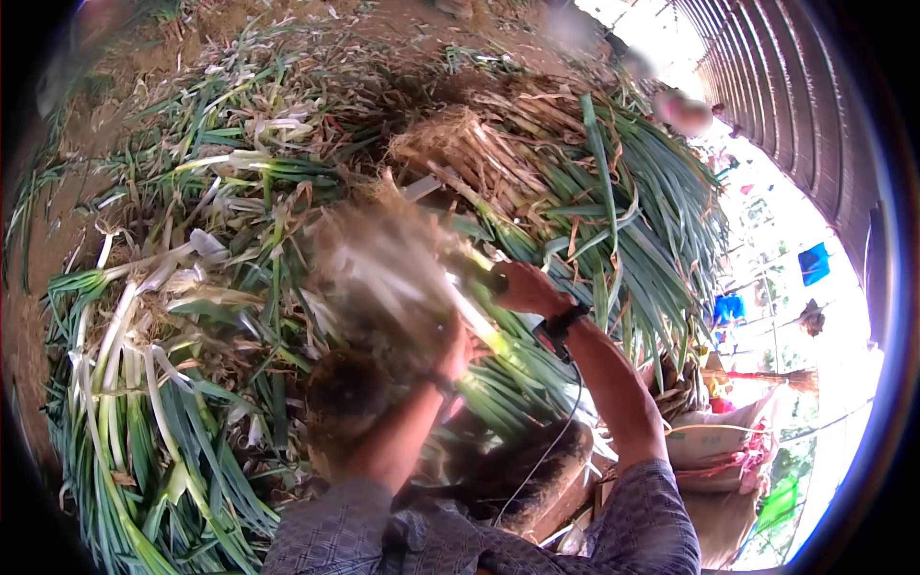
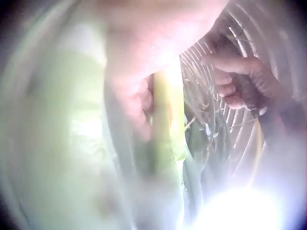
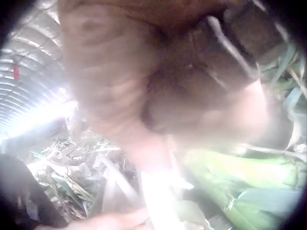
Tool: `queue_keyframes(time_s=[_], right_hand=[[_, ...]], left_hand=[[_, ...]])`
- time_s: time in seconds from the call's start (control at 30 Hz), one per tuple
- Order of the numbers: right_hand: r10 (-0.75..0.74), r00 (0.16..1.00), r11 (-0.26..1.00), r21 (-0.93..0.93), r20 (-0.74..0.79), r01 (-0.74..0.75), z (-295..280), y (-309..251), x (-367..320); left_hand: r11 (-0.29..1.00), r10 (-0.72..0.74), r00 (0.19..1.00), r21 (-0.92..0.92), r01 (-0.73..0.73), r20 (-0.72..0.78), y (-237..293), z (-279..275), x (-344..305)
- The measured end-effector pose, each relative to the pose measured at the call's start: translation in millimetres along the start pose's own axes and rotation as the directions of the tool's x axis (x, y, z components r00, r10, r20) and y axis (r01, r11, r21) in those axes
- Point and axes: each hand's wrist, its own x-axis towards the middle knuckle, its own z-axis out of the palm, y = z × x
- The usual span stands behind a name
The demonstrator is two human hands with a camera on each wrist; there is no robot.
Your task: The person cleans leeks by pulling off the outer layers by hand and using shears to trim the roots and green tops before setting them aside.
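A bundle of long green-and-white onions [image 1: 491, 335] lies across the front of the body, its root end blurred. My left hand [image 1: 455, 353] grips its pale stalks from below; in the left wrist view the fingers [image 2: 136, 103] curl beside a yellow-green stalk [image 2: 169, 115]. Just right of the bundle, my right hand [image 1: 529, 289] has its fingers curled round a dark object [image 3: 206, 67], too blurred to identify. In the right wrist view, that hand [image 3: 120, 81] is above a white stalk [image 3: 160, 201] and thick green stalks [image 3: 244, 175].
A large pile of onions [image 1: 637, 211] lies beyond the hands, roots facing left. More onions [image 1: 120, 402] lie at the left among loose leaves and trimmings. Stuffed sacks [image 1: 719, 450] stand at the right, below a ribbed curved wall [image 1: 795, 86].
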Motion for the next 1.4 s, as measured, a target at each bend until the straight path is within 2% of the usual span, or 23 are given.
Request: queue_keyframes(time_s=[0.1,0.13,0.23,0.3,0.33,0.4,0.43,0.5,0.57,0.6,0.63,0.67,0.7,0.87,0.9,0.93,1.03,1.07,1.17,1.2,1.3,1.33,1.4], right_hand=[[0.050,0.999,0.999,0.015,0.009,-0.050,-13.6,6.2,-31.5],[0.003,1.000,0.998,0.056,0.018,-0.004,-19.8,16.2,-44.8],[0.105,0.954,0.994,-0.027,0.281,-0.102,-37.4,38.3,-93.2],[0.057,0.964,0.995,0.061,0.258,-0.075,-28.4,65.9,-135.6],[0.053,0.960,0.993,0.085,0.274,-0.079,-19.7,81.6,-155.4],[0.022,0.960,0.976,0.202,0.278,-0.081,9.9,118.2,-189.4],[0.052,0.958,0.949,0.286,0.282,-0.136,9.2,112.5,-205.5],[0.091,0.962,0.935,0.311,0.259,-0.172,21.1,115.9,-225.4],[0.091,0.964,0.929,0.327,0.250,-0.173,27.2,118.1,-238.2],[0.088,0.966,0.927,0.335,0.244,-0.170,28.7,117.5,-242.8],[0.093,0.969,0.929,0.331,0.228,-0.167,32.2,118.3,-246.9],[0.095,0.973,0.931,0.326,0.212,-0.162,36.1,119.0,-249.7],[0.094,0.976,0.935,0.320,0.197,-0.155,37.8,117.2,-250.5],[0.100,0.948,0.961,0.219,0.301,-0.171,31.5,109.2,-240.8],[0.075,0.962,0.962,0.236,0.263,-0.139,38.1,113.5,-238.8],[0.048,0.973,0.962,0.251,0.224,-0.105,43.6,117.5,-235.8],[0.048,0.988,0.961,0.262,0.146,-0.086,47.6,116.5,-221.2],[0.043,0.996,0.956,0.286,0.084,-0.065,50.9,118.6,-216.0],[0.084,0.996,0.965,0.250,-0.011,-0.079,47.3,116.3,-202.5],[0.071,0.997,0.967,0.244,-0.004,-0.068,49.0,119.1,-199.7],[0.012,0.994,0.969,0.244,0.110,-0.039,42.0,123.8,-197.2],[-0.010,0.987,0.968,0.249,0.163,-0.031,39.5,124.8,-198.5],[0.044,0.996,0.971,0.230,0.077,-0.061,43.1,131.4,-206.5]], left_hand=[[1.000,0.009,0.999,-0.002,-0.009,0.034,-12.9,-20.7,10.0],[1.000,0.015,1.000,-0.012,-0.015,0.023,-14.8,-24.6,11.2],[0.998,0.035,0.997,-0.054,-0.038,-0.062,-9.3,-29.5,15.7],[0.923,0.179,0.967,-0.309,-0.229,-0.182,-5.4,-46.8,49.4],[0.912,0.399,0.899,-0.022,-0.409,-0.183,4.4,-32.6,29.4],[0.794,0.573,0.802,0.361,-0.490,-0.171,36.3,11.6,-20.9],[0.787,0.556,0.799,0.456,-0.416,-0.231,52.4,31.7,-34.9],[0.673,0.619,0.750,0.649,-0.355,-0.232,59.4,45.8,-45.6],[0.430,0.744,0.660,0.830,-0.355,-0.103,55.3,38.1,-44.7],[0.215,0.814,0.581,0.928,-0.306,0.003,48.0,25.1,-39.6],[-0.005,0.865,0.487,0.973,-0.231,0.120,40.3,10.2,-35.6],[-0.162,0.891,0.403,0.975,-0.153,0.211,38.4,4.6,-38.7],[-0.216,0.899,0.342,0.956,-0.197,0.273,42.6,13.1,-50.3],[-0.251,0.881,0.368,0.953,-0.170,0.297,37.5,8.6,-79.1],[-0.257,0.877,0.377,0.953,-0.158,0.299,35.2,6.5,-82.6],[-0.312,0.893,0.299,0.941,-0.131,0.338,31.0,4.0,-79.0],[-0.208,0.686,0.663,0.954,-0.216,0.300,37.2,3.8,-93.6],[-0.255,0.683,0.652,0.944,-0.210,0.329,33.0,11.0,-96.5],[-0.157,0.419,0.863,0.958,-0.239,0.284,49.0,62.7,-115.4],[-0.140,0.325,0.887,0.944,-0.299,0.329,55.8,73.4,-117.0],[-0.354,0.150,0.880,0.856,-0.378,0.450,69.0,78.1,-94.6],[-0.427,0.087,0.920,0.849,-0.312,0.382,75.6,81.5,-87.7],[-0.473,0.049,0.940,0.836,-0.277,0.339,88.8,89.2,-73.3]])
